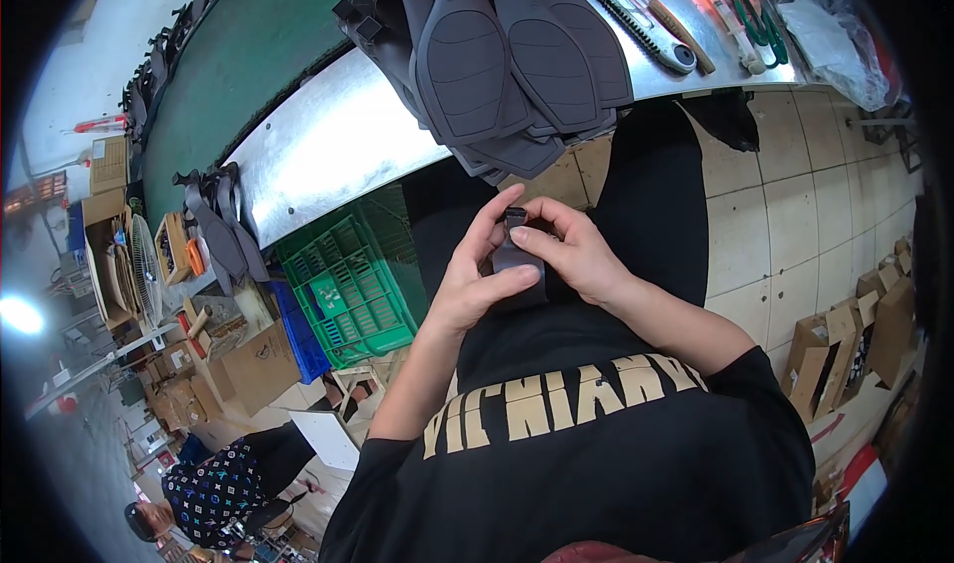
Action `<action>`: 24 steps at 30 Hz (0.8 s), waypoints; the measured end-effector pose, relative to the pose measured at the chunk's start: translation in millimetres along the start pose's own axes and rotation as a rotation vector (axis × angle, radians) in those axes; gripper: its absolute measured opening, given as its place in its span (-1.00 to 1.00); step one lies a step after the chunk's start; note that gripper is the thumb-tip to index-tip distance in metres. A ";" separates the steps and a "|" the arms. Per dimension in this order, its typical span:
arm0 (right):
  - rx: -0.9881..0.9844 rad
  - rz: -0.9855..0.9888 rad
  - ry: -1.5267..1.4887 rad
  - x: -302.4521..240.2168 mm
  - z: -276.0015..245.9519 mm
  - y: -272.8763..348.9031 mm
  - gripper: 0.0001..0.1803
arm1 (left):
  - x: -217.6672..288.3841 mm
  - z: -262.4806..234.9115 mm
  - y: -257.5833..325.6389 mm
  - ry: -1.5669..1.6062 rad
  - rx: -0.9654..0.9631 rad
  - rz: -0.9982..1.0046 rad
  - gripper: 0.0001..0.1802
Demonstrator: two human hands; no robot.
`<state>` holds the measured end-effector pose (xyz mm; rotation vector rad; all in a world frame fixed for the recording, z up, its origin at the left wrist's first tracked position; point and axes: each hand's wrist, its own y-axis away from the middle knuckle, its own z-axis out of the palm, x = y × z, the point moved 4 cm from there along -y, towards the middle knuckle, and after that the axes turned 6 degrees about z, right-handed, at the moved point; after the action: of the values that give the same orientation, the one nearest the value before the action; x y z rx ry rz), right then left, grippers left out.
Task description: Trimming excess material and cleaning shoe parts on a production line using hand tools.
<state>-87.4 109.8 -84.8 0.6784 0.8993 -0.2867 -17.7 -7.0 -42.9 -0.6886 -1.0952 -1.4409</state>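
Above my lap, close to my body, both hands are closed on a dark grey rubber strap piece (509, 257) with a small black buckle-like end at its top. My left hand (479, 270) supports it from the left, thumb lying across its lower part. On the other side, my right hand (566, 250) presses its thumb near the upper end. The fingers hide much of the piece. Just beyond my hands, a pile of dark grey sole-shaped rubber pieces (462, 76) overhangs the metal table's front edge.
A metal table (343, 131) borders a green belt surface (224, 96). At the right lie a utility knife (646, 31), green-handled scissors (760, 26) and a plastic bag (830, 51). A green crate (348, 290) stands at left; cardboard boxes (835, 344) sit at right. Another person (214, 488) is lower left.
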 end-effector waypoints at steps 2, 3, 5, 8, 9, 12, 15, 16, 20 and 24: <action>0.003 -0.022 0.044 -4.8 0.8 1.6 -0.78 | -0.5 0.3 -2.3 -0.081 0.039 0.017 -0.03; 0.130 -0.120 0.069 -13.8 -1.2 4.3 -0.79 | 0.6 1.6 -2.3 -0.080 0.036 0.016 -0.03; 0.259 -0.219 0.098 -31.9 -9.2 12.5 -0.79 | 4.1 0.4 -3.3 -0.151 0.110 0.048 -0.02; 0.153 -0.443 0.479 -67.9 -12.7 32.0 -0.85 | 8.3 -2.7 -4.8 -0.255 0.121 0.100 -0.03; 0.091 -0.403 0.486 -73.5 -11.3 35.4 -0.88 | 9.6 -1.4 -4.9 -0.254 0.125 0.100 -0.04; 0.029 -0.427 0.529 -74.6 -13.5 40.0 -0.90 | 12.5 3.5 -5.2 -0.232 0.161 0.082 -0.07; 0.017 -0.377 0.543 -72.5 -16.5 42.9 -0.90 | 12.5 3.9 -5.2 -0.293 0.176 0.119 -0.09; 0.019 -0.394 0.556 -71.1 -17.2 44.0 -0.90 | 11.9 5.2 -5.0 -0.292 0.173 0.119 -0.09; 0.065 -0.490 0.625 -69.8 -17.3 47.5 -0.91 | 10.6 7.0 -3.5 -0.443 0.218 0.179 -0.13; 0.152 -0.647 0.870 -77.6 -14.0 54.8 -0.93 | 11.1 11.7 -2.9 -0.630 0.272 0.226 -0.14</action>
<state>-115.5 156.9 -6.0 0.6351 1.9511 -0.6624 -24.6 -1.3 -29.2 -1.0657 -1.6001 -0.8696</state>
